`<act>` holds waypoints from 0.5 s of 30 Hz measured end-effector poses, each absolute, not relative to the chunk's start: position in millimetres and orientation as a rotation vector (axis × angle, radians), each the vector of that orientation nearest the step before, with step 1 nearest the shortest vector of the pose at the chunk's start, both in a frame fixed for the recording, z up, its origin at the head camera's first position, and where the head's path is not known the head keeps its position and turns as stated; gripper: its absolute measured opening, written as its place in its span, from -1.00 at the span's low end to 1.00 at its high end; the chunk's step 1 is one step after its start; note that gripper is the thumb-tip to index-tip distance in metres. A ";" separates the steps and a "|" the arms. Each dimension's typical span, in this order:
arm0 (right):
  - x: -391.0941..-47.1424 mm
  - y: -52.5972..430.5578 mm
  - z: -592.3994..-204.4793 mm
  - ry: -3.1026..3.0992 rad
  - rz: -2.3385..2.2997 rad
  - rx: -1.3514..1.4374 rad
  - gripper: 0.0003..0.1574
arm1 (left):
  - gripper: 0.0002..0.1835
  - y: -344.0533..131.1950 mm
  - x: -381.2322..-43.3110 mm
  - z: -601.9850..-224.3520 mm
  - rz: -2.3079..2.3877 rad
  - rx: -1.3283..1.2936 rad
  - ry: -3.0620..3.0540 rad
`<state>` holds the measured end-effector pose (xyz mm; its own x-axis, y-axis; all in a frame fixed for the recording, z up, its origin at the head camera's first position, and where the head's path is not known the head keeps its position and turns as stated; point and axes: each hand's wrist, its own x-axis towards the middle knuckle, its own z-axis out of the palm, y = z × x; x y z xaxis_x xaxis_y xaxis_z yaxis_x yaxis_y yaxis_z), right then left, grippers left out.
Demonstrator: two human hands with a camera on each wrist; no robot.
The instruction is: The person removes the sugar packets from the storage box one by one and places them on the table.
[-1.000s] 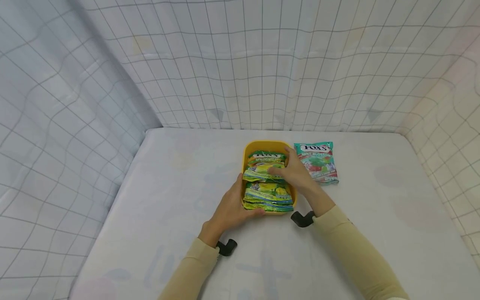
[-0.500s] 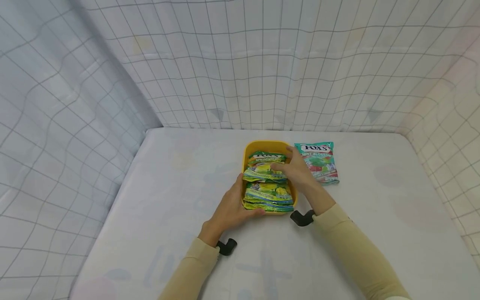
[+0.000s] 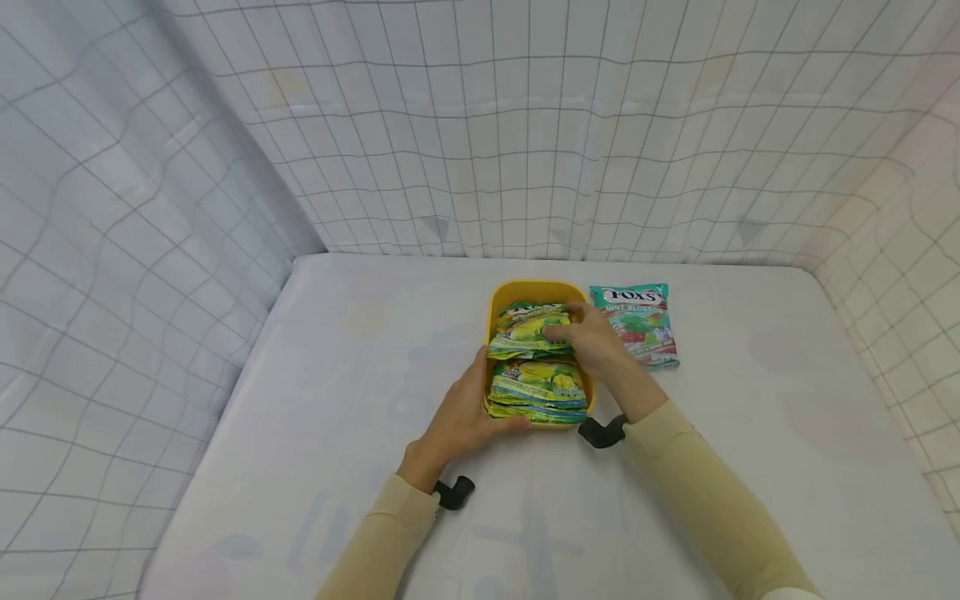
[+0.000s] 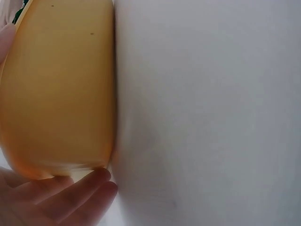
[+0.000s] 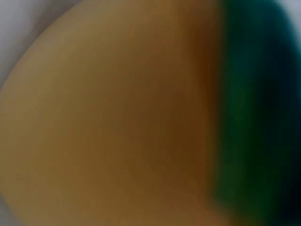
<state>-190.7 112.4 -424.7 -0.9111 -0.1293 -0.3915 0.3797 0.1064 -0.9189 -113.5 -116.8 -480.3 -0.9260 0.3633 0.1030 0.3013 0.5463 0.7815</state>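
Note:
A yellow plastic container stands on the table in the head view, with several green and yellow candy bags inside. My left hand grips its near left corner, fingers along the left side and thumb along the front. In the left wrist view, fingertips of that hand touch the yellow wall. My right hand holds the right edge of the upper Fox's candy bag, thumb on top; its other fingers are partly hidden. The lower candy bag lies in front of it. The right wrist view is blurred yellow and green.
A teal Fox's Mint Blossom bag lies on the white table, just right of the container. Grid-patterned white curtains stand behind the table and along both sides.
My right hand has shifted slightly at the container's right side, its fingertips now lower inside the rim. The upper candy bag has tilted a little, its right side raised. The left hand stays put.

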 end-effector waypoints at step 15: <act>-207.8 112.8 -433.1 1.850 -1.821 0.145 0.06 | 0.37 -116.8 -114.7 -479.8 1.367 0.612 2.679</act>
